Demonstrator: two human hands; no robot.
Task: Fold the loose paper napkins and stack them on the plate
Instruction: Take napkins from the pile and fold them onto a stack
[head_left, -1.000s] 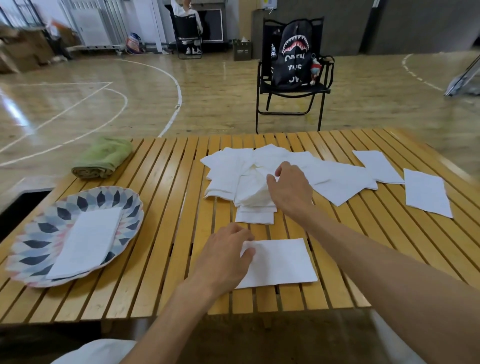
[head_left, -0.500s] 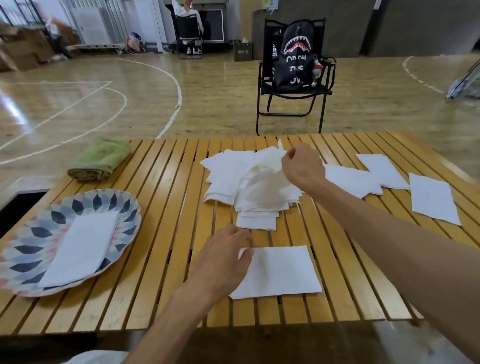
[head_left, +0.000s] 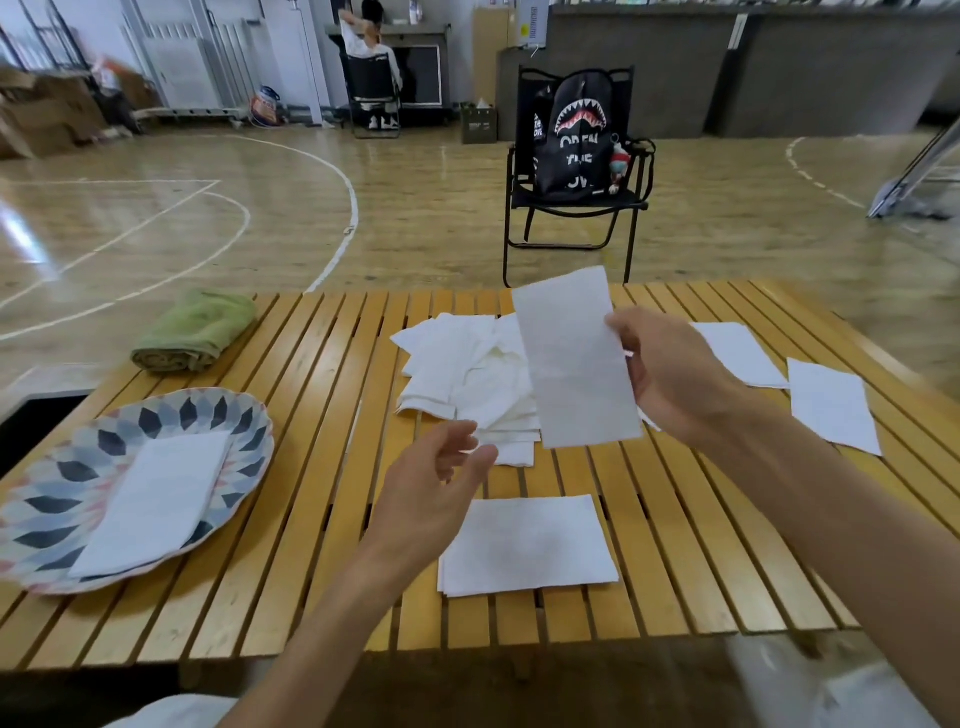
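My right hand (head_left: 670, 374) holds a white napkin (head_left: 574, 364) upright by its right edge, lifted above the table. Behind it lies a loose heap of white napkins (head_left: 462, 374). My left hand (head_left: 436, 493) hovers open just left of and below the held napkin, with its fingers apart and nothing in them. A folded napkin (head_left: 527, 545) lies flat near the table's front edge, under my left hand. At the left stands the patterned plate (head_left: 62, 467) with a folded napkin (head_left: 156, 499) on it.
Two flat napkins (head_left: 737, 353) (head_left: 831, 405) lie at the right of the slatted wooden table (head_left: 311, 467). A rolled green towel (head_left: 195, 330) sits at the back left. Beyond the table stands a black folding chair (head_left: 571, 208) with a backpack.
My right hand pulled one napkin out of the heap and lifted it upright. My left hand left the folded napkin at the front and rose toward the held one.
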